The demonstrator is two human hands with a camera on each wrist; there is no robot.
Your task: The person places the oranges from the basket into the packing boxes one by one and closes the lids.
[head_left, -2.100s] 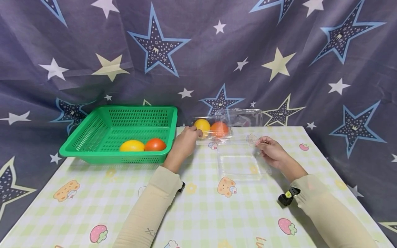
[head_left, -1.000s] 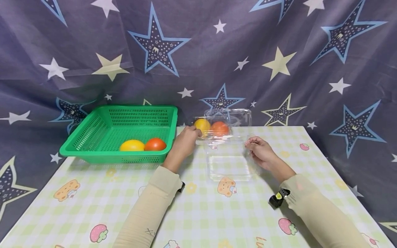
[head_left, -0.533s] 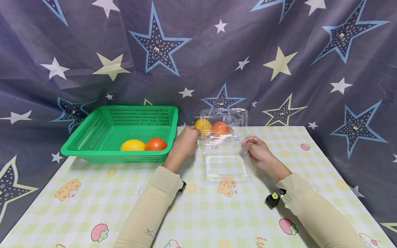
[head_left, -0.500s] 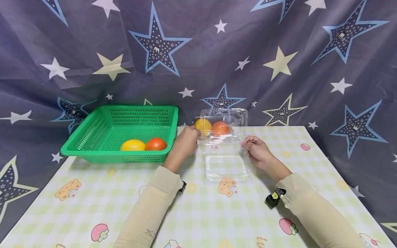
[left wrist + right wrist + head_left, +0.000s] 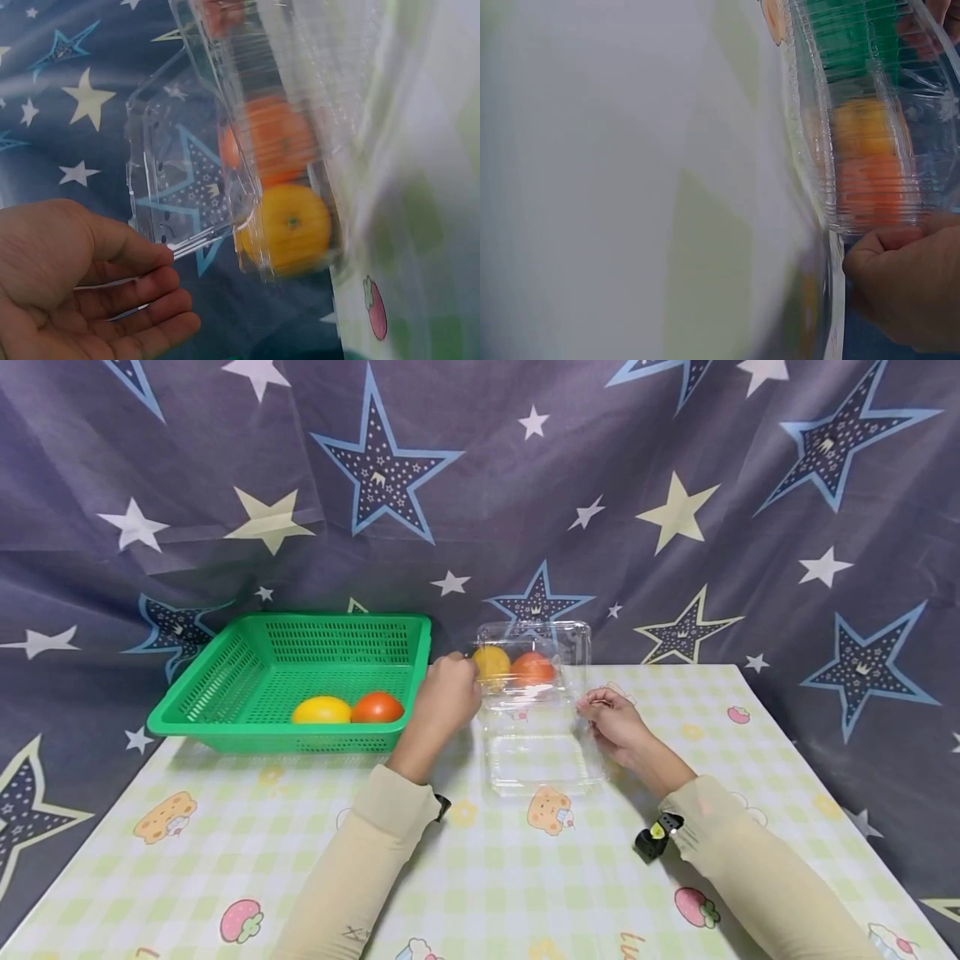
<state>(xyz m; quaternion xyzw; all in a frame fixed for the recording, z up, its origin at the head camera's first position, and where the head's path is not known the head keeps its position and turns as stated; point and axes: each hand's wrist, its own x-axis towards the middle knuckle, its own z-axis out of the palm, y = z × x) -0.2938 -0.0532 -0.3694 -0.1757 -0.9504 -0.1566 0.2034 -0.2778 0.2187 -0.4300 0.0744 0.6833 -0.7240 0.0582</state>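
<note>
A clear plastic clamshell container (image 5: 536, 758) stands in the middle with its lid (image 5: 573, 647) raised. My right hand (image 5: 617, 727) pinches its right edge near the hinge. On the other side, my left hand (image 5: 448, 693) is at the lid's left edge. In the left wrist view its thumb and fingertips pinch the edge of the clear plastic. Behind the raised lid, a second clear box holds a yellow round fruit (image 5: 491, 664) and an orange-red one (image 5: 531, 667). Both fruits show through the plastic, blurred in the right wrist view (image 5: 866, 124).
A green perforated basket (image 5: 225, 727) stands at the left, close to my left forearm. In it lie a yellow oval fruit (image 5: 321, 710) and a red-orange round fruit (image 5: 377, 707). A star-patterned curtain (image 5: 480, 510) hangs right behind the checked tabletop (image 5: 480, 893).
My right hand has brought the clamshell leftward, so its lid overlaps the fruit in view. My left hand has risen slightly from beside the yellow fruit to the lid's left edge.
</note>
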